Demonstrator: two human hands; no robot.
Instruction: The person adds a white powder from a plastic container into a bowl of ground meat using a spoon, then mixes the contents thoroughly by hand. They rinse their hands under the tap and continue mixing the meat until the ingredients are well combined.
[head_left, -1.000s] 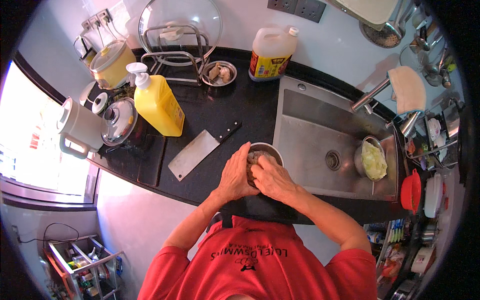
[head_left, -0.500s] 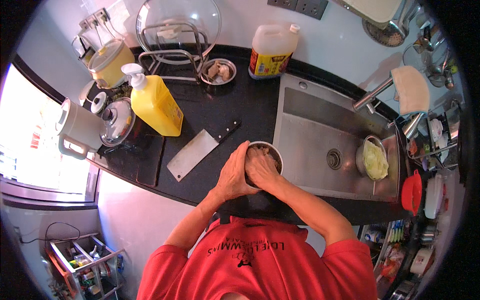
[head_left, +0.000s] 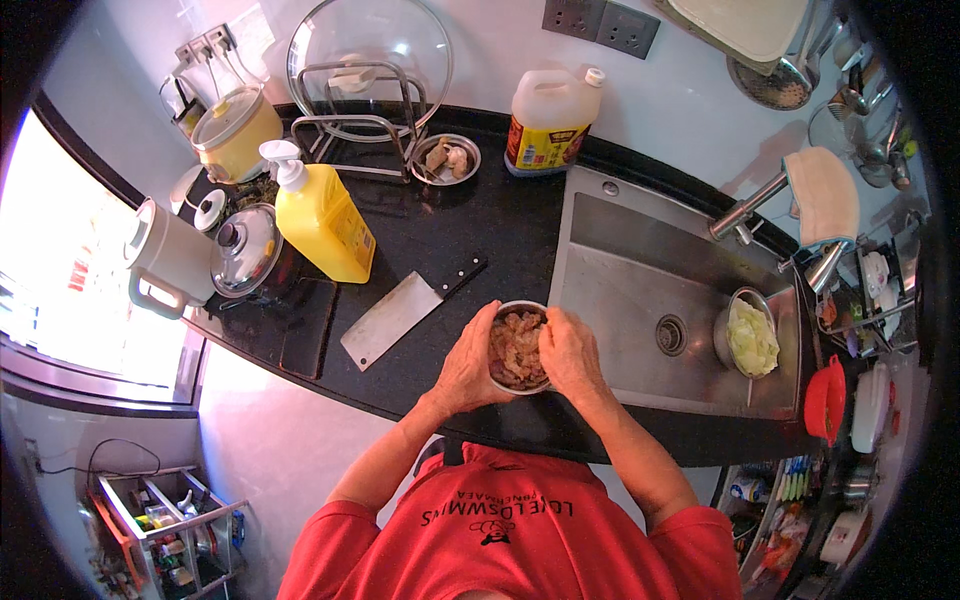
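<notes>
- The left hand (head_left: 468, 364) is wrapped around the left side of a small round bowl (head_left: 520, 390), holding it firmly.
- The right hand (head_left: 572, 356) touches the right side of the rim with its fingers bent; I cannot tell whether they pinch it.
- The bowl sits between the two hands, its mouth up, with reddish-brown chopped meat (head_left: 516, 348) inside.
- A knife (head_left: 392, 320) with a wide blade lies to the left of the left hand, its dark handle angled away.
- Past the knife, farther left, stands a yellow pump bottle (head_left: 325, 222).
- Well beyond the hands are a metal dish (head_left: 446, 181) and a large jug (head_left: 545, 140).
- Right of the right hand is the sink (head_left: 625, 300), with pale green leaves (head_left: 752, 340) in a bowl at its far side.
</notes>
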